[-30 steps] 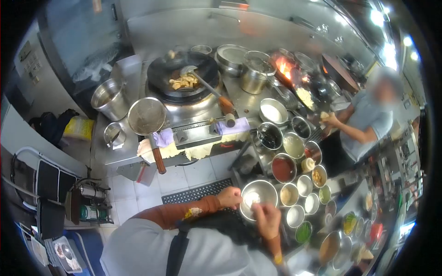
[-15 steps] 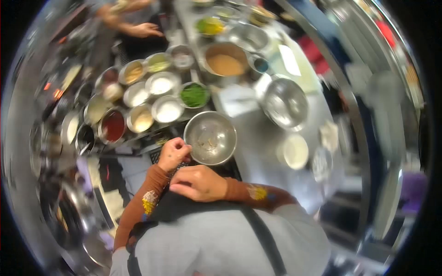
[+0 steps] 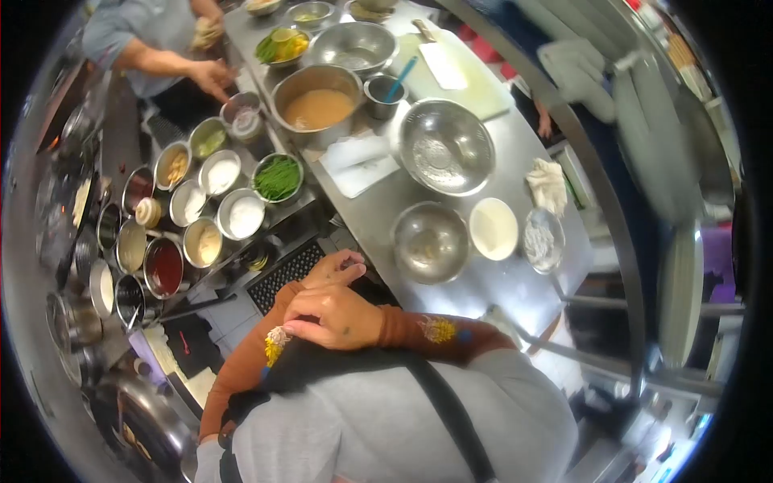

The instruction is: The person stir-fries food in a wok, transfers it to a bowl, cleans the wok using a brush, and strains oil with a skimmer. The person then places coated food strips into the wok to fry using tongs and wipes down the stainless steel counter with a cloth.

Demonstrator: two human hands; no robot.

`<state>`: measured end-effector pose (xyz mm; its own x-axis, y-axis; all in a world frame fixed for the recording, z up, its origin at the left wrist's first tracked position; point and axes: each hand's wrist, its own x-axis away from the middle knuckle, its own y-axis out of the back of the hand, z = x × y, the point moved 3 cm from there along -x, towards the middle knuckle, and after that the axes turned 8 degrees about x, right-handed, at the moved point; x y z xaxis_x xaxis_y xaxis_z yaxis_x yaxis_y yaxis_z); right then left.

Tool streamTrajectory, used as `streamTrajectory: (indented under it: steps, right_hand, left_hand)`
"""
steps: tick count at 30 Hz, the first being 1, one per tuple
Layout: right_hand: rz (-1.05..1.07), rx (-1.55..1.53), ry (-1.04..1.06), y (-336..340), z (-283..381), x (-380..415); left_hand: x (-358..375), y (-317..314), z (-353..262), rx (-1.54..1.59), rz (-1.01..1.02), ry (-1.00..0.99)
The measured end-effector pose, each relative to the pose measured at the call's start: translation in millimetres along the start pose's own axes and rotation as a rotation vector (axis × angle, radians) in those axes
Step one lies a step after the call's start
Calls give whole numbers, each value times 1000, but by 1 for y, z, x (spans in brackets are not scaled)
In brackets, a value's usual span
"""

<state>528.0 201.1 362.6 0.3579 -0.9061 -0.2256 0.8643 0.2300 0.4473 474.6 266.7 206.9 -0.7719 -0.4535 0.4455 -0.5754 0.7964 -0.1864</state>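
My left hand [image 3: 334, 269] is held in front of my body, its fingers curled in, with dark bits on the fingertips and no object visible in it. Across the left forearm lies my right hand [image 3: 342, 316], its fingers closed on the brown sleeve [image 3: 287, 302] below the wrist. A steel mixing bowl [image 3: 429, 243] with a little residue inside stands on the steel counter, to the right of both hands and apart from them. Beside it are a white tub [image 3: 493, 229] and a larger perforated steel bowl [image 3: 445, 147].
Left of the counter, several steel containers hold chopped greens [image 3: 277, 178], white powders and red sauce [image 3: 164, 267]. A pot of brown liquid [image 3: 319, 109], a cutting board [image 3: 475, 92] and a cleaver [image 3: 442, 64] lie farther back. A co-worker's hand [image 3: 212, 79] reaches near the containers.
The mixing bowl has moved from beside my left hand to the counter near the white tub. My right hand has come onto the left sleeve. The view has turned.
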Motion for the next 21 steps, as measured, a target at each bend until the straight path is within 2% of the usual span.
streamTrajectory:
  steps: [3, 4, 5, 6, 7, 8, 9, 10, 12, 14, 15, 16, 18, 19, 20, 21]
  right_hand:
    - [102, 30, 3, -11, -1, -17]
    - [112, 25, 104, -16, -3, -26]
    - [126, 5, 130, -23, 0, -34]
    - [147, -10, 122, -36, -5, -43]
    - [259, 3, 92, -47, -3, -52]
    - [397, -27, -56, -62, -4, -63]
    - [456, -40, -41, -80, -9, -75]
    - [511, -76, -90, -100, -10, -86]
    - [654, -89, -92, -141, -2, -112]
    - [835, -24, -119, -187, 14, -134]
    - [907, -7, -26, -215, 8, -144]
    - [973, -4, -43, -245, 7, -152]
    - [1097, 5, -96, -308, 11, -168]
    - [1153, 15, -73, -344, 8, -174]
    - [1176, -77, -173, -380, 5, -177]
    - [1192, -163, -280, -415, 3, -177]
  left_hand:
    - [21, 32, 27, -94, -129, -123]
    - [36, 48, 35, -118, -228, -136]
    - [54, 63, 50, -207, -353, -191]
    - [73, 76, 68, -148, -458, -294]
    - [93, 89, 91, -150, -636, -291]
    - [133, 89, 82, -73, -782, -171]
    - [155, 98, 113, -30, -937, -165]
    - [198, 97, 113, 84, -1057, -99]
    - [248, 105, 174, 153, -1313, -167]
    - [317, 93, 220, 307, -1658, -191]
    - [352, 82, 233, 326, -1806, -131]
    - [387, 68, 245, 351, -1947, -58]
    - [444, 34, 258, -21, -2430, 81]
    - [474, 16, 251, -205, -2522, 347]
    - [500, 0, 242, -397, -2578, 621]
    - [515, -10, 250, -293, -2612, 703]
